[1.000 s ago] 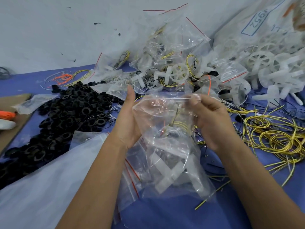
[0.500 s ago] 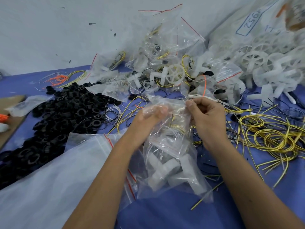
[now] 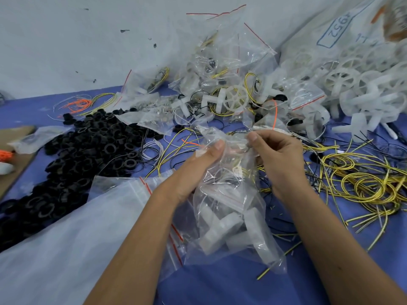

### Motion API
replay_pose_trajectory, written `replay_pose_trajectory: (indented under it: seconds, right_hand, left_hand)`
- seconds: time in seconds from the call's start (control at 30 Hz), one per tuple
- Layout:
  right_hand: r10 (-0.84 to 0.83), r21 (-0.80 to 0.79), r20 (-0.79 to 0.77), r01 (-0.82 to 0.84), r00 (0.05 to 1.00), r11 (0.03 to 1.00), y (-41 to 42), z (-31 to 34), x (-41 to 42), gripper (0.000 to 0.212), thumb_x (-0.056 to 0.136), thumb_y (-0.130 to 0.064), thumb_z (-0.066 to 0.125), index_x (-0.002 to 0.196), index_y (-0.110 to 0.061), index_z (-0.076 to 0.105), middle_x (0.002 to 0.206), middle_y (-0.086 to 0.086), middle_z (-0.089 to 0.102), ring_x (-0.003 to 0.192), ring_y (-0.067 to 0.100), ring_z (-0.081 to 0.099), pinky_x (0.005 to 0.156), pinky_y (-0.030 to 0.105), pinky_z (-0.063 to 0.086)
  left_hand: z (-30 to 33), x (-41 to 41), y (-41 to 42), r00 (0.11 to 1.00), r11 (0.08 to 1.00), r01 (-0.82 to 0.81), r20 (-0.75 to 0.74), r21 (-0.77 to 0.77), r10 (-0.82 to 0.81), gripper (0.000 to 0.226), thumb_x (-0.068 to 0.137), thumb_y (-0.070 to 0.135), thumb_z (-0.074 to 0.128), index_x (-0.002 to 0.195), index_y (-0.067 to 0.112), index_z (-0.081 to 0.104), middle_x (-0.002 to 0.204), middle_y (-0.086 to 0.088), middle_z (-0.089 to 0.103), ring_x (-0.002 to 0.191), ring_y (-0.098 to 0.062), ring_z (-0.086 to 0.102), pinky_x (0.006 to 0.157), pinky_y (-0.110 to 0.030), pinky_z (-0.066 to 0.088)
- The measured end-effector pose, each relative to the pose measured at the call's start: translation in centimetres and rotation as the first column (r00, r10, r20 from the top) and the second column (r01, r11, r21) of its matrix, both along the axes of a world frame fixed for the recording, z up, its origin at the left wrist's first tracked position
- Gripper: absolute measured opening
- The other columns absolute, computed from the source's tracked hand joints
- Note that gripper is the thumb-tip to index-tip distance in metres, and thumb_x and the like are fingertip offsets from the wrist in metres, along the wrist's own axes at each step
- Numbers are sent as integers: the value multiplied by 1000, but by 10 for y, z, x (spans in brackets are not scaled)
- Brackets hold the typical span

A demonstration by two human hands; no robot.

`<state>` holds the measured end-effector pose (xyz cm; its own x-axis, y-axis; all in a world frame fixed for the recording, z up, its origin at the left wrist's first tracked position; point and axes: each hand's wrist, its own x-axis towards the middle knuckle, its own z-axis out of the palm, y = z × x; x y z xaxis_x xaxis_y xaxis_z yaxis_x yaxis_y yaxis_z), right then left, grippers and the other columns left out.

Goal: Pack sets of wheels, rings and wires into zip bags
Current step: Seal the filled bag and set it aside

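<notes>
I hold a clear zip bag (image 3: 229,208) upright in front of me over the blue table. White wheel parts (image 3: 222,230) and thin wires lie inside it. My left hand (image 3: 198,170) grips the bag's top from the left, thumb pressed on the plastic. My right hand (image 3: 275,155) pinches the bunched top edge from the right. A heap of black rings (image 3: 88,150) lies to the left. Yellow wires (image 3: 363,183) spread out on the right. Loose white wheels (image 3: 352,89) pile up at the back right.
Filled zip bags (image 3: 220,84) are heaped against the wall at the back centre. A stack of empty zip bags (image 3: 66,238) lies at the lower left. A cardboard sheet (image 3: 13,155) sits at the left edge. Orange wires (image 3: 79,104) lie at the back left.
My hands have come together at the bag's top; the wide mouth of a second ago is now bunched between them. The bag sits slightly lower.
</notes>
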<state>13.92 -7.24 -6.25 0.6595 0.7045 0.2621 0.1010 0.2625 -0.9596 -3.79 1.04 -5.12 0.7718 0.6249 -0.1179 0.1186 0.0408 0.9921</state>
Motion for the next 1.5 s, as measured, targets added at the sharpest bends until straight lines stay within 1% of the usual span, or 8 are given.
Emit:
replay_pose_trajectory:
  seconds: [0.1,0.2,0.37,0.47,0.6,0.87,1.27,1.5]
  right_hand:
    - [-4,-5,-15,4,1000,1000,1,0,0,6,89,-23,78,84,-20,81,76,6,73,68,19,63,65,39,56]
    - [-13,16,-62,14,998,1000,1,-1,3,9,88,-21,79,86,-13,80,75,5,71,67,21,61,63,36,54]
    - [-40,28,-113,44,993,999,0,-2,7,7,89,-16,78,89,-9,79,74,4,72,65,15,62,58,24,52]
    - [-34,43,-129,40,991,998,-1,-2,7,2,89,-12,77,87,-11,79,77,5,75,70,16,66,64,26,55]
    - [-15,91,-154,30,988,995,-3,1,6,7,87,-6,77,89,-12,77,75,4,75,71,16,69,67,27,57]
    - [45,34,-342,-35,939,999,-1,1,1,23,96,-18,69,114,-4,68,91,22,72,79,22,66,72,34,56]
    - [-95,-40,-116,91,989,995,2,-6,3,12,91,-10,75,79,-12,73,68,-1,73,64,11,67,62,23,57]
    - [88,-76,306,-67,948,995,8,-11,-11,22,90,-2,73,88,-23,80,89,-3,78,86,13,72,86,33,57]
  left_hand:
    - [3,1,-2,998,998,58,-24,-25,-59,41,73,88,55,93,58,76,97,34,73,90,19,65,66,-2,49]
    - [1,1,2,999,998,44,-15,-44,-44,66,58,95,63,105,50,76,114,28,72,103,16,64,90,-16,49]
    - [2,-2,11,967,977,-212,140,-27,213,34,78,52,79,87,19,80,113,-3,76,102,-38,66,99,-61,51]
    - [2,-13,26,930,966,-217,272,-139,248,19,85,29,77,87,10,73,101,-12,66,79,-22,65,63,-33,60]
    - [2,-25,35,931,976,-158,308,-149,197,28,91,21,67,104,0,55,108,-18,58,95,-26,61,80,-39,52]
    - [4,-26,41,890,960,-280,376,2,259,20,97,-5,58,87,13,57,80,-2,67,73,-14,69,66,-24,57]
    - [-14,-37,59,765,757,-622,359,201,534,38,78,-15,76,94,18,66,89,0,68,74,-9,61,74,-22,53]
    - [4,0,25,887,468,-446,307,763,345,21,83,20,76,103,17,72,106,4,69,104,-11,59,94,-28,45]
